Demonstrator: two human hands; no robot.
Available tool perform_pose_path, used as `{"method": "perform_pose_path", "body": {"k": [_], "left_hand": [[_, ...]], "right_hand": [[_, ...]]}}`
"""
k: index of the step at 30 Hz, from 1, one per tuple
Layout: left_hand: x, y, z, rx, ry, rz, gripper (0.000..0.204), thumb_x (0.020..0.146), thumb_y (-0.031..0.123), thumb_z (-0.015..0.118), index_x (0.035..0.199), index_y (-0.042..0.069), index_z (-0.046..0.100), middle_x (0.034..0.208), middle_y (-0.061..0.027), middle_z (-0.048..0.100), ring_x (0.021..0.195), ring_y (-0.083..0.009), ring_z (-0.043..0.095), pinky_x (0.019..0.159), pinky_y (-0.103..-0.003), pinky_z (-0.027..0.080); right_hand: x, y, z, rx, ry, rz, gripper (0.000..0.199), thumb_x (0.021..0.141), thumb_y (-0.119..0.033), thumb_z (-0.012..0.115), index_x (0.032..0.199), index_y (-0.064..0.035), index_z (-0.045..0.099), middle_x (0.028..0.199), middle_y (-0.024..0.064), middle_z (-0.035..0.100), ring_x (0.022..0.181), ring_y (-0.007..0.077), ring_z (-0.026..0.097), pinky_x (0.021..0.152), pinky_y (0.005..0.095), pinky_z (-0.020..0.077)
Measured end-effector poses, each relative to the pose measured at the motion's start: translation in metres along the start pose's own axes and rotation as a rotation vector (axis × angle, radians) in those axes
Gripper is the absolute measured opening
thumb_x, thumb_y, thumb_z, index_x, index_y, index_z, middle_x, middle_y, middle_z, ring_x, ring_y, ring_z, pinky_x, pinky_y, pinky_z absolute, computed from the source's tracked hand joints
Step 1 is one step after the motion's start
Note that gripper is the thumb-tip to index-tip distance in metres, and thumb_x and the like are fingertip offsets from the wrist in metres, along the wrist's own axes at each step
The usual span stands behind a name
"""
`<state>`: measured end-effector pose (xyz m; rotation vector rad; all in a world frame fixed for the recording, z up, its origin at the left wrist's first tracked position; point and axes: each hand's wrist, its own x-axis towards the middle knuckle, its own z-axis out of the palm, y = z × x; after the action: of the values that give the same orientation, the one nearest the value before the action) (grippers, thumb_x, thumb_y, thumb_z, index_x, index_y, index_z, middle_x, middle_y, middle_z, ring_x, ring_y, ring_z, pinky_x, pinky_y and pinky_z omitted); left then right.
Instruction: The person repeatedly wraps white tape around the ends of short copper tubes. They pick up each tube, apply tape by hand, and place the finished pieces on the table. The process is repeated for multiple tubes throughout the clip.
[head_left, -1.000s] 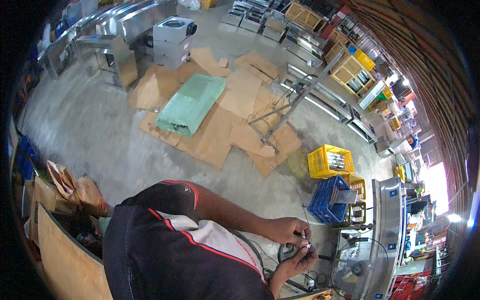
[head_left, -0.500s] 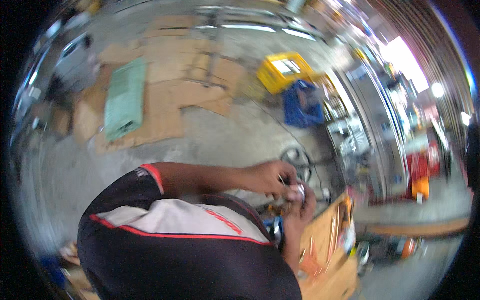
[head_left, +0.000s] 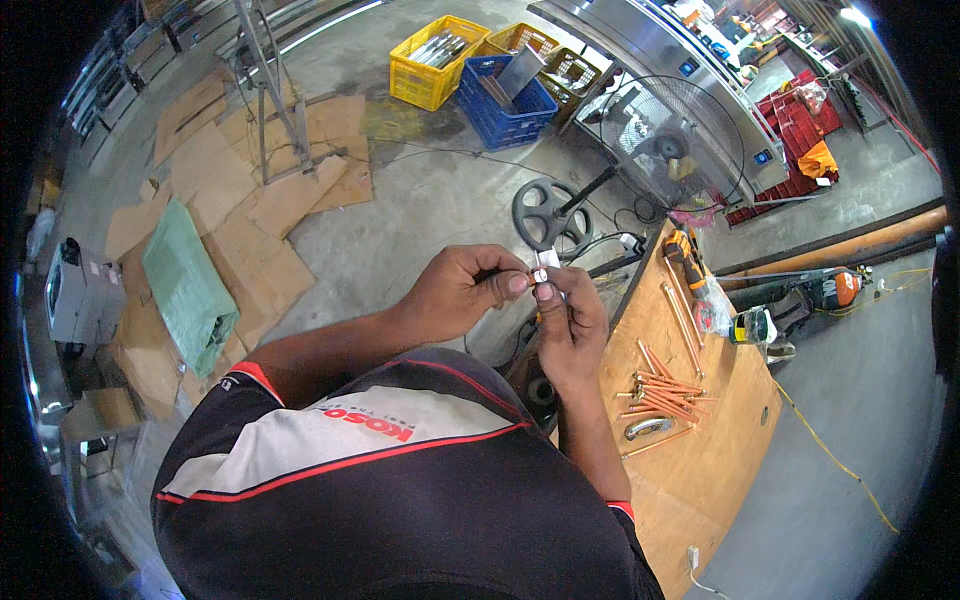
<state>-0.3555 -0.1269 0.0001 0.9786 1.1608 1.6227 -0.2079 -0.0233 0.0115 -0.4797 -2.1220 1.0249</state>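
Worktop (head_left: 720, 460) swings into fuller view while the small white piece (head_left: 541, 275) stays held

Well to the left of the worktop lies a green-wrapped package (head_left: 188, 285), resting on flattened cardboard (head_left: 205, 170); it now shows nearer the left rim than a second ago, as the view has turned right. A yellow crate (head_left: 418, 88) and a blue crate (head_left: 512, 130) stand on the floor (head_left: 340, 265), beyond the worktop's far left side. Closer in, the left hand (head_left: 460, 285) is raised left of the worktop, thumb and finger pinching the small white piece. The right hand (head_left: 572, 330), between it and the worktop, pinches the same piece with thumb and finger. Both hands keep this hold through the turn, so the piece is not put down; it is too small to identify. On the right is the main change: a loose pile of copper-coloured rods (head_left: 663, 395) shows plainly on the worktop, a small silvery rounded object (head_left: 648, 428) beside it, and an orange-and-black power tool (head_left: 686, 255) at the worktop's far end. The rods appear within easy reach of the right hand, though neither hand touches them.
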Motion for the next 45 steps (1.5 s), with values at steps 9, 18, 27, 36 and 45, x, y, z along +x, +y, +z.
{"method": "perform_pose_path", "body": {"k": [9, 18, 27, 36, 45], "left_hand": [[-0.005, -0.003, -0.01, -0.128, -0.188, -0.063, 0.018, 0.092, 0.016, 0.069, 0.1, 0.005, 0.058, 0.08, 0.0013, 0.06, 0.068, -0.0055, 0.054, 0.058, -0.022, 0.043], [-0.018, -0.005, -0.011, -0.026, -0.088, -0.078, 0.017, 0.097, 0.02, 0.062, 0.102, 0.004, 0.062, 0.081, 0.0006, 0.061, 0.071, -0.0057, 0.053, 0.062, -0.024, 0.043], [-0.016, -0.003, -0.011, -0.237, -0.207, -0.076, 0.016, 0.091, 0.009, 0.069, 0.099, 0.005, 0.057, 0.079, 0.0026, 0.059, 0.073, -0.0043, 0.054, 0.066, -0.022, 0.045], [-0.01, -0.01, -0.011, -0.018, -0.206, -0.043, 0.016, 0.096, 0.018, 0.063, 0.102, 0.003, 0.061, 0.077, 0.0027, 0.059, 0.068, -0.0043, 0.053, 0.06, -0.021, 0.042], [-0.012, -0.009, -0.006, -0.221, -0.254, -0.082, 0.016, 0.094, 0.017, 0.066, 0.1, 0.004, 0.057, 0.081, 0.0019, 0.06, 0.072, -0.0044, 0.053, 0.063, -0.021, 0.042]], "right_hand": [[-0.008, -0.01, -0.003, -0.088, 0.003, -0.033, 0.013, 0.091, -0.011, 0.064, 0.099, -0.0001, 0.066, 0.087, 0.0135, 0.06, 0.079, 0.0258, 0.06, 0.071, 0.0339, 0.0465], [-0.018, -0.011, 0.006, -0.185, 0.022, -0.008, 0.012, 0.088, -0.011, 0.065, 0.097, -0.0026, 0.068, 0.085, 0.0131, 0.061, 0.076, 0.0281, 0.059, 0.069, 0.0363, 0.0453], [-0.019, -0.016, 0.002, -0.054, -0.004, 0.026, 0.014, 0.087, -0.01, 0.067, 0.097, -0.0006, 0.069, 0.083, 0.0138, 0.063, 0.077, 0.0277, 0.063, 0.069, 0.0332, 0.0475], [-0.021, -0.012, -0.006, 0.047, -0.01, 0.06, 0.015, 0.086, -0.011, 0.071, 0.097, -0.0011, 0.07, 0.086, 0.0123, 0.065, 0.079, 0.0239, 0.063, 0.07, 0.032, 0.0476], [-0.025, -0.013, -0.002, 0.075, 0.025, 0.078, 0.015, 0.086, -0.012, 0.07, 0.098, -0.0013, 0.07, 0.089, 0.0135, 0.066, 0.081, 0.0243, 0.064, 0.071, 0.0319, 0.0483]]}}
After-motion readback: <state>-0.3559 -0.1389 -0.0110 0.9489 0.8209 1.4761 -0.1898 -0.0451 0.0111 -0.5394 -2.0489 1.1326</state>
